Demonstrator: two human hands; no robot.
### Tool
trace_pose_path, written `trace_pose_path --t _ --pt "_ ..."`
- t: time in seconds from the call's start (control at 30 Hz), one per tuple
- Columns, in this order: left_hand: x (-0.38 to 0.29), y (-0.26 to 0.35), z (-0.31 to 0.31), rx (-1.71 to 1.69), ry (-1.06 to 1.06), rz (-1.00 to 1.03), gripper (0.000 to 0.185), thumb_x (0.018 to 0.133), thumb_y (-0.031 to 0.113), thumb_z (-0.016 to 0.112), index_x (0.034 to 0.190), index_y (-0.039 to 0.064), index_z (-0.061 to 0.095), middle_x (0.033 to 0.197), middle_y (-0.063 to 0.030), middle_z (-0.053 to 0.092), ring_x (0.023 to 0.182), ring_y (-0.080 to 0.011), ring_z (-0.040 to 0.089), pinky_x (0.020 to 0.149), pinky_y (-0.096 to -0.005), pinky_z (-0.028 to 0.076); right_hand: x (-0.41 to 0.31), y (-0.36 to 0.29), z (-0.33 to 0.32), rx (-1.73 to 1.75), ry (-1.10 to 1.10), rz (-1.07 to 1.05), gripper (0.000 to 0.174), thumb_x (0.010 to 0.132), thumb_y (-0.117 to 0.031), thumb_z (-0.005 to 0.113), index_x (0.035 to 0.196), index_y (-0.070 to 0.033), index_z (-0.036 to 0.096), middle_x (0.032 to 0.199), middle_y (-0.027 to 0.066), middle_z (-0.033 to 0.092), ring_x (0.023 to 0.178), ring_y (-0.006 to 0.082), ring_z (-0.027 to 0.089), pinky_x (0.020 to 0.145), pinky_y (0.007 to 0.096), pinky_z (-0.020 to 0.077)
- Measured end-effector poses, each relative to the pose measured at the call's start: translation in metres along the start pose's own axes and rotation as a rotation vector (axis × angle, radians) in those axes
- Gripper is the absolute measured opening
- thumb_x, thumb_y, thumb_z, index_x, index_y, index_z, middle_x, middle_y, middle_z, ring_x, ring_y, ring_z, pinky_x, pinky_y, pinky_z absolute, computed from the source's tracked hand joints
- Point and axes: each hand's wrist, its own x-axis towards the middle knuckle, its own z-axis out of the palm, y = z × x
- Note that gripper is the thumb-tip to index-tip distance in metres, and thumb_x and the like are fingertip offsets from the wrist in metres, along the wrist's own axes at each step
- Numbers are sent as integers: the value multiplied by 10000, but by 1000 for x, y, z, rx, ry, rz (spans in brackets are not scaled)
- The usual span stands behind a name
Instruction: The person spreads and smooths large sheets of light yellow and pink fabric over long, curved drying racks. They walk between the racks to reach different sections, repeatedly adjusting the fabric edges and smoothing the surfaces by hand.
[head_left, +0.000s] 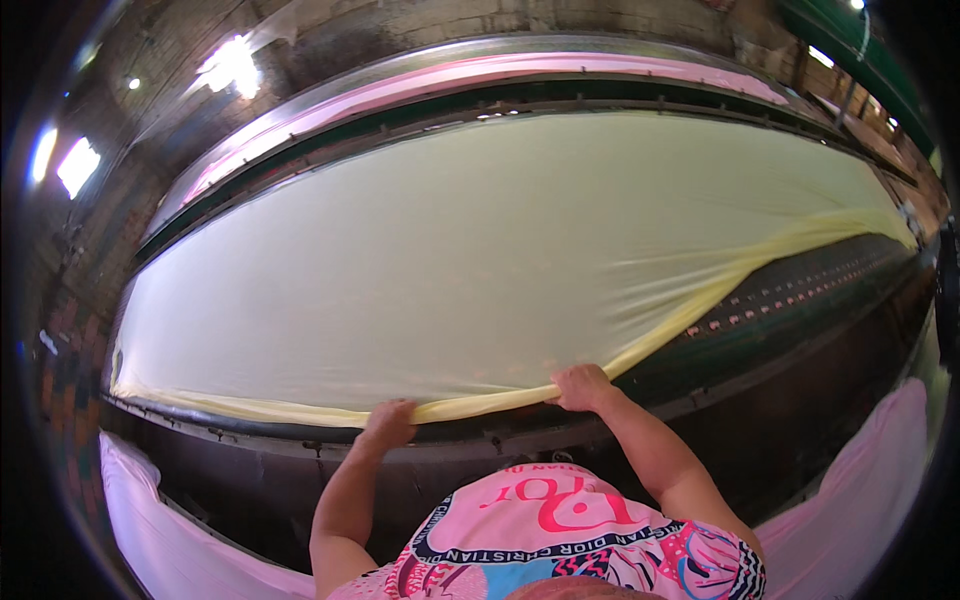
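A pale yellow fabric sheet (450, 255) lies spread over a long dark table in front of me. Its near edge is gathered into a loose roll. My left hand (391, 424) grips this edge left of centre, just above the table's near rim. Farther right, my right hand (581, 386) is closed on the same edge, fingers curled over the cloth. To the right of that hand the edge slants away from the rim, with creases fanning out, and leaves a strip of the dark tabletop (795, 274) uncovered.
A metal rail (262, 448) with small fittings runs along the near rim. Pink fabric (525, 64) lies on another long table beyond. Pale pink cloth hangs at the lower left (172, 532) and lower right (855, 480). A brick floor (64, 375) shows at left.
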Motion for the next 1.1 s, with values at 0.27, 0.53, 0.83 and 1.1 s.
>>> trace_pose_path --t 0.27,0.53,0.83,1.1 --pt "98 168 6 -220 64 406 350 925 381 784 1109 92 713 1034 -174 757 1013 -416 735 879 -550 577 -1 6 -3 12 -114 -2 434 926 -517 768 1076 -113 815 1049 187 811 1021 401 785 896 550 620" --pt "141 250 22 -197 18 455 227 889 163 681 1100 77 692 1055 -197 757 1042 -410 733 905 -541 587 -22 89 -18 -77 41 -68 237 817 -268 742 986 -105 764 932 211 788 920 414 785 843 543 628" --pt "138 277 18 -67 45 230 114 840 100 680 944 77 720 969 -177 761 1012 -415 726 896 -556 568 -154 424 -42 -346 481 307 117 758 -113 744 873 -116 724 873 182 741 874 408 753 810 529 602" --pt "108 324 31 141 146 -171 171 808 79 734 978 77 717 1036 -165 760 1065 -401 708 999 -524 511 -250 504 -53 -159 389 53 91 823 -170 696 873 -107 740 889 166 761 883 399 753 805 554 588"
